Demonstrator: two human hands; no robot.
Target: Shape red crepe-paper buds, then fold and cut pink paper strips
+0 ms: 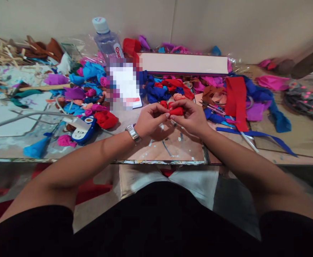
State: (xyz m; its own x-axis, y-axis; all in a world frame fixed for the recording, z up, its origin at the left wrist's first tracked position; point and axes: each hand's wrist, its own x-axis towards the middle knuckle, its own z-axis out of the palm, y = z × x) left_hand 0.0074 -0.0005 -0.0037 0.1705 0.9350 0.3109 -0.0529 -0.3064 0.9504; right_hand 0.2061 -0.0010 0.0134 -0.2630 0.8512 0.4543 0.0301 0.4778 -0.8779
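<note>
Both my hands meet over the middle of the worktable (135, 151). My left hand (151, 119), with a metal watch at the wrist, pinches one end of a small rolled red fabric piece (176, 111). My right hand (190, 117) curls around the other end of that same red piece, fingers closed on it. The roll sits just above the tabletop. More red scraps (164, 104) lie right behind my fingers.
Heaps of blue, pink, purple and red fabric scraps (92, 94) cover the table's back. A water bottle (107, 39) stands at the back, a long white box (184, 63) beside it. Scissors (212, 106) and a red strip (236, 101) lie right; a wire (22, 116) and a blue-white device (83, 130) left.
</note>
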